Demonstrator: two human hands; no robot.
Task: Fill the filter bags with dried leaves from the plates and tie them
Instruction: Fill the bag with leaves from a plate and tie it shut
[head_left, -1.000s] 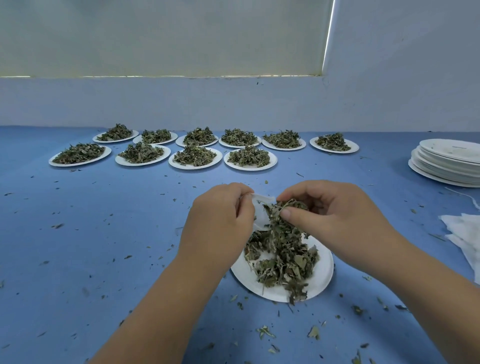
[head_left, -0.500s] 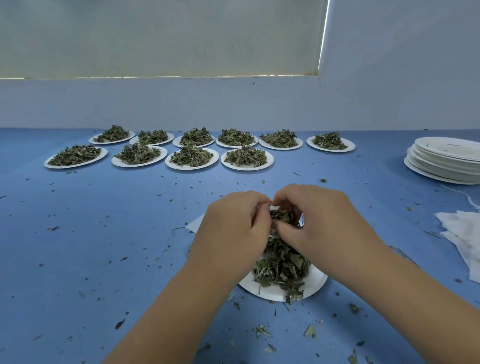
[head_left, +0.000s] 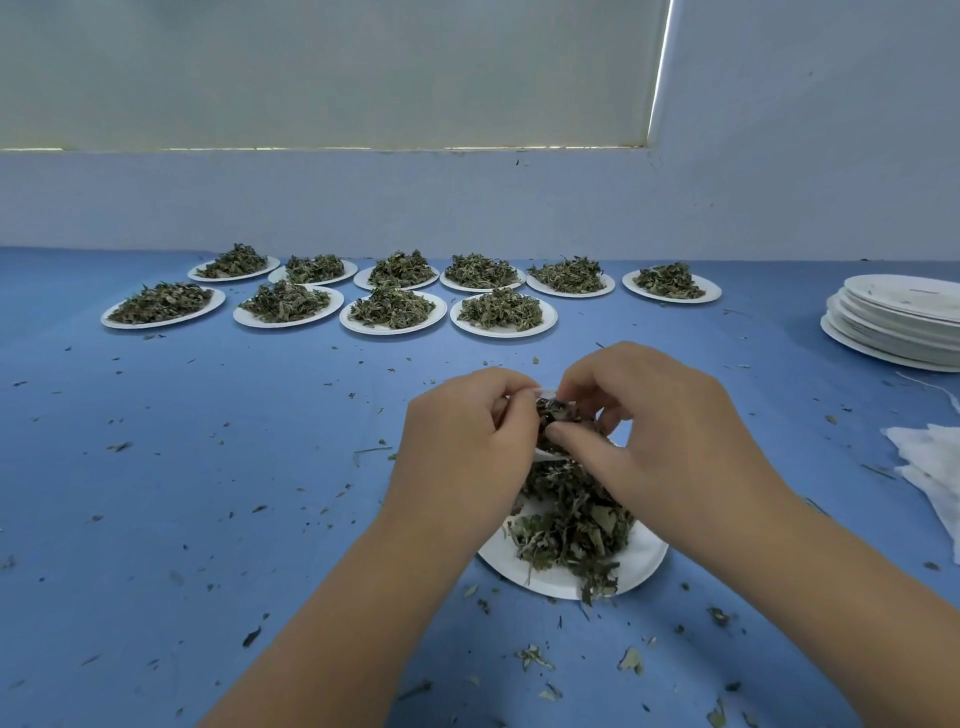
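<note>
Your left fingers are curled tight on the rim of the bag, pinching it so the mouth faces your right hand. Your right fingers are bent too, thumb against fingertips, pinching a clump of leaves right at that mouth. Neither hand is spread. Left hand and right hand nearly touch, both above the far rim of the near plate. That plate sits toward the near edge of the bench, about midway along.

Step, as I read it: stuffing, not tying yet. To do it well:
- Hold the mouth wide with the left.
- Push small pinches deep with the right thumb.
- Work over the plate so strays drop back on it.
- Leave slack at the top for the tie.

Can't tell how full the bag is; your hands hide most of it.

Materials:
- Bag: thin, white, limp, and probably tears if forced.
- Leaves: dry, curled, green-grey, with stems. They look brittle, likely to crumble and snag.
- Plate: round, white, shallow, likely paper, so light enough to slide.
- Crumbs litter the blue bench cover.

Further out, 10 heaped plates sit in 2 rows along the far edge. A stack of bare plates is at the right edge, with a white cloth pile nearer you along that edge.
</note>
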